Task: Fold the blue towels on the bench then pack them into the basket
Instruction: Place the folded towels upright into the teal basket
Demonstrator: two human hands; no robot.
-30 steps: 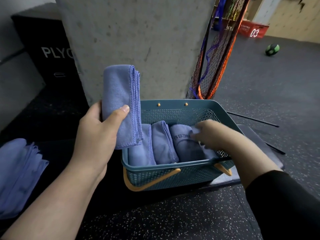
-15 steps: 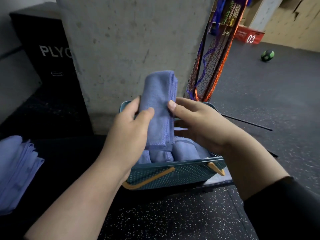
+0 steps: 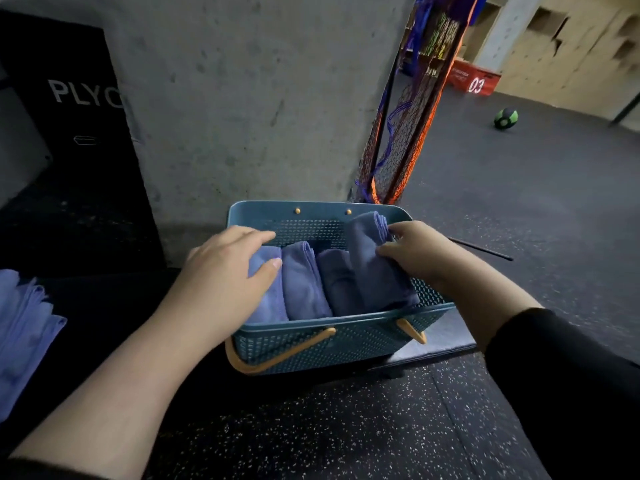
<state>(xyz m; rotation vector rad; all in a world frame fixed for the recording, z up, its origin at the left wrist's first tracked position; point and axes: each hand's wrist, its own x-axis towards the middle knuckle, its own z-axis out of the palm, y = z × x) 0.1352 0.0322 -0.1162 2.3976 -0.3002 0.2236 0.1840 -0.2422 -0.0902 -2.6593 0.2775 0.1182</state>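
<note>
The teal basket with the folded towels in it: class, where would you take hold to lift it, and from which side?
Probably grip the basket by its tan handle, which hangs down against the near wall, coming from the near side with fingers hooked under the loop. The mesh walls give little hold, and the left hand and right hand are over the towels.

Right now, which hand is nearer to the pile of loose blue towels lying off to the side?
Left. The left hand rests on the leftmost towel in the basket, on the side toward the pile of loose blue towels. The right hand grips a folded towel at the basket's far end.
</note>
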